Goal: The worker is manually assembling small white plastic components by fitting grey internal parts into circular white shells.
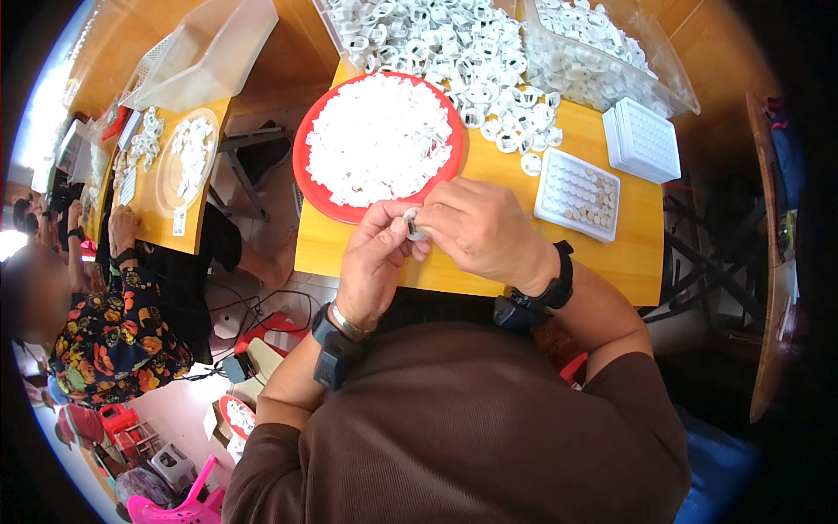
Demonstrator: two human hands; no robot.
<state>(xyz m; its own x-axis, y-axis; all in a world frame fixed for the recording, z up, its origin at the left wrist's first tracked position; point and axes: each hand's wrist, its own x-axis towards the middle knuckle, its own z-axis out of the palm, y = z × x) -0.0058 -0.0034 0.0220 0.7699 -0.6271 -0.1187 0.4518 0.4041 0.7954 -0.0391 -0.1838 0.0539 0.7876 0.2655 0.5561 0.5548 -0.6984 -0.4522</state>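
Ring (412,224), one, white, with a dark opening: held above the bench (489,272), toward its near edge, just in front of the red tray. Left hand (371,258): thumb and fingers pinching the ring. Right hand (489,229): fingertips bunched at the ring's right side; whether they grasp it or a small part is hidden, so cannot tell. Red tray (302,166), round, at the bench's left edge: heaped with small white pieces (380,140). White tray (542,210), toward the right edge: tan discs (602,212) in some pockets. Stacked trays (648,144): beyond it, at the right edge. Loose rings (511,122): between red tray and white tray, spilling from the far edge. Handling note, by judgement: best pinched at the rim, thumb clear of the opening; right fingertips pressing squarely, lightly; ring kept inside the near edge, so drops land on wood.
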